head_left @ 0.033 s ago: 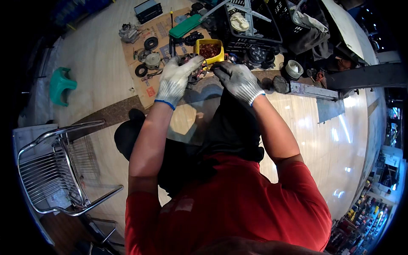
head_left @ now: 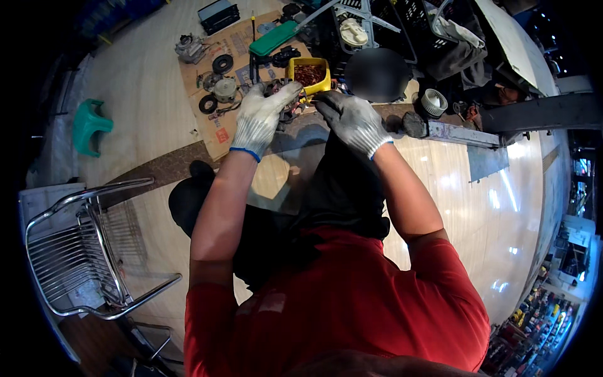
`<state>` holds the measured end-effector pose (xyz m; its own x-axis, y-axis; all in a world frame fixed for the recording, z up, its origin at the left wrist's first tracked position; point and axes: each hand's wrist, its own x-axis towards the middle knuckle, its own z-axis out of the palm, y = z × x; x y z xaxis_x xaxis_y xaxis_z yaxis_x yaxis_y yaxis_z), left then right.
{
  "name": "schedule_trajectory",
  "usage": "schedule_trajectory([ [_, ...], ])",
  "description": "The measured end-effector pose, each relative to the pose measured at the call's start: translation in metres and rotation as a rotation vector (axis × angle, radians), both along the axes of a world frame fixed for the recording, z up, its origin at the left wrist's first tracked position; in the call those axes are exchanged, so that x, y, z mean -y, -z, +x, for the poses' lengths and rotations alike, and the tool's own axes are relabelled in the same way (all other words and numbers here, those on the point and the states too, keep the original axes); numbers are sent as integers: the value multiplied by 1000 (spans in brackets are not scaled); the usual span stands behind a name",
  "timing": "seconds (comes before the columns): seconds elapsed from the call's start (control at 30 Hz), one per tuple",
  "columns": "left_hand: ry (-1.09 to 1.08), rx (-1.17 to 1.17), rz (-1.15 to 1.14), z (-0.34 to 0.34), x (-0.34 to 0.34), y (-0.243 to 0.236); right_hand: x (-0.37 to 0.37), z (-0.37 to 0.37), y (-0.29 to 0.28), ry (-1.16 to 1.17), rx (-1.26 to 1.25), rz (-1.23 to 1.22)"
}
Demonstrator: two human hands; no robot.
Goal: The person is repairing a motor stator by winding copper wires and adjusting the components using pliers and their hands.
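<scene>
My left hand (head_left: 259, 119), in a white knit glove with a blue cuff, is closed round a small dark part with reddish pieces (head_left: 291, 110); most of it is hidden by the fingers. Just right of it, my right hand (head_left: 353, 119), in a greyed glove, has thumb and forefinger pinched together toward that part. What the pinch holds, if anything, is too small to make out. Directly beyond both hands stands a yellow tub (head_left: 328, 78) filled with many small reddish-brown pieces (head_left: 308, 75).
Cardboard (head_left: 192, 76) on the floor bears a black ring (head_left: 222, 63), a round metal motor-like part (head_left: 225, 90) and a green-handled tool (head_left: 274, 39). Black crates stand beyond. A white fan wheel (head_left: 433, 102) sits right, near a metal beam (head_left: 465, 133). Left are a green stool (head_left: 92, 125) and metal chair (head_left: 75, 254).
Both hands keep practically the same place and grip. A dark blurred round patch now covers the parts to the right of the yellow tub.
</scene>
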<state>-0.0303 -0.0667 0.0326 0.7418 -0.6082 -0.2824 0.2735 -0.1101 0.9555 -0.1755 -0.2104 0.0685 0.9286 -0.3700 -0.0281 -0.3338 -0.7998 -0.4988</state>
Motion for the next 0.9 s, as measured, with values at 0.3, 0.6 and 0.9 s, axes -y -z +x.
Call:
schedule_trajectory([
  [0.3,-230,-428,-432,2,11,7,-36,-31,32,-106,22,-311],
  [0.6,-95,-592,-393,-1,-2,-2,12,-52,43,100,187,-445],
  [0.9,31,-725,-581,-2,-1,1,30,-58,23,150,255,-333],
])
